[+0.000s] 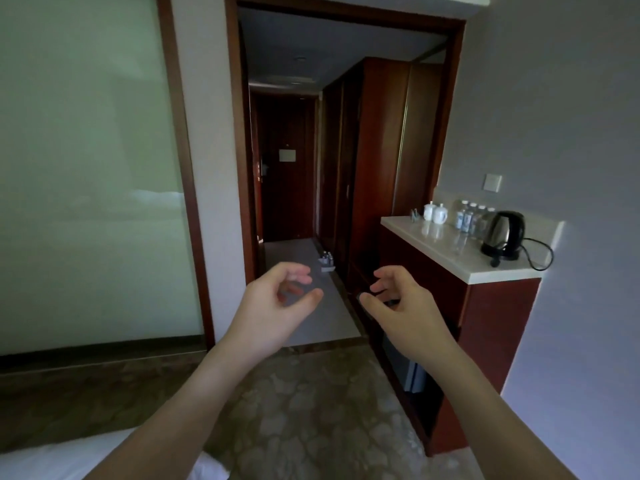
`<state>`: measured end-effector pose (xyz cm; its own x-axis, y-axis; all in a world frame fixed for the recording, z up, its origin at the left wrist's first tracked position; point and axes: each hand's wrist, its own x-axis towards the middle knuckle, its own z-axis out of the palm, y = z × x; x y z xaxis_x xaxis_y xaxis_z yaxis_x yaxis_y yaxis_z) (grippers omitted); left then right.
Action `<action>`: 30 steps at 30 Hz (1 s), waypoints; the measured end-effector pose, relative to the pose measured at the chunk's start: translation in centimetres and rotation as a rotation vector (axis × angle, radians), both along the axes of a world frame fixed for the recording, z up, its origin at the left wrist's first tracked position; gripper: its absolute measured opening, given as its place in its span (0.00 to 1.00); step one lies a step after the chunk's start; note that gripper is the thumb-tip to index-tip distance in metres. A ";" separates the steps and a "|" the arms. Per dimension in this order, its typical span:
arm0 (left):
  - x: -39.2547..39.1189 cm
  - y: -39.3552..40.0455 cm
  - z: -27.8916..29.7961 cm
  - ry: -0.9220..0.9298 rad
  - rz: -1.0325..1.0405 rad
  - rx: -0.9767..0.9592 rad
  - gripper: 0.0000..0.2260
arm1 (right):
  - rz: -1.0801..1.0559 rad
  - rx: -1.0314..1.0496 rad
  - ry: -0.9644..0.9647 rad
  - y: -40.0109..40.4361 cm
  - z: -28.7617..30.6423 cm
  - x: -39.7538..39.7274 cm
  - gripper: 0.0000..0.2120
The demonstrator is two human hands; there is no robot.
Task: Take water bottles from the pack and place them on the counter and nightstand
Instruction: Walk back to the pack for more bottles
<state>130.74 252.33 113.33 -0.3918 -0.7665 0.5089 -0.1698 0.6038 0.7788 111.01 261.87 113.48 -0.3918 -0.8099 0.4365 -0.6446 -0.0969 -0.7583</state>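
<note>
Bed corner (pixel 41 459) nearest, patterned carpet (pixel 311 410) beyond, doorway to a dark hall.

Both hands are raised over the carpet, holding nothing: left hand (pixel 277 306) and right hand (pixel 401 306) each have fingers (pixel 298 271) loosely curled, thumb apart from them. On the right, bottles (pixel 467 218) stand on the table (pixel 450 251) between white cups (pixel 435 213) and a kettle (pixel 504 237). A pack (pixel 327 263) sits far off on the hall floor.

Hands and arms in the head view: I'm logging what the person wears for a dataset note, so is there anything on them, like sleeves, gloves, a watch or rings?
Nothing shows. The left hand and right hand are bare, without gloves, and no ring is visible. Both forearms are uncovered down to the frame's bottom edge: no sleeve, watch, bracelet or marking in view.
</note>
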 end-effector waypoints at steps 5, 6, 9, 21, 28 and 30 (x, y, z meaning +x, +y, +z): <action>-7.4 -8.6 0.4 -0.010 0.039 -0.007 0.12 | 0.025 -0.002 -0.030 -9.5 -0.7 -8.4 0.18; -8.9 -10.4 0.6 -0.026 0.050 -0.008 0.12 | 0.032 0.004 -0.045 -11.5 -0.7 -10.0 0.17; -12.7 -15.7 1.3 -0.078 0.070 -0.048 0.13 | 0.050 0.004 -0.057 -17.4 -0.4 -14.3 0.17; -22.8 -39.3 -0.7 -0.072 0.098 -0.050 0.15 | 0.086 0.008 -0.046 -41.7 -1.5 -24.7 0.16; -28.0 -58.7 -0.8 -0.015 0.061 -0.057 0.14 | 0.038 0.014 -0.058 -59.9 -1.0 -29.1 0.16; -30.1 -64.1 -0.2 -0.003 0.027 -0.052 0.14 | 0.015 0.020 -0.046 -64.7 -0.3 -30.8 0.17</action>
<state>100.67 188.24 113.09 -0.3730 -0.7497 0.5466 -0.1893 0.6382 0.7462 80.26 197.16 113.20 -0.3988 -0.8242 0.4021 -0.6076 -0.0909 -0.7890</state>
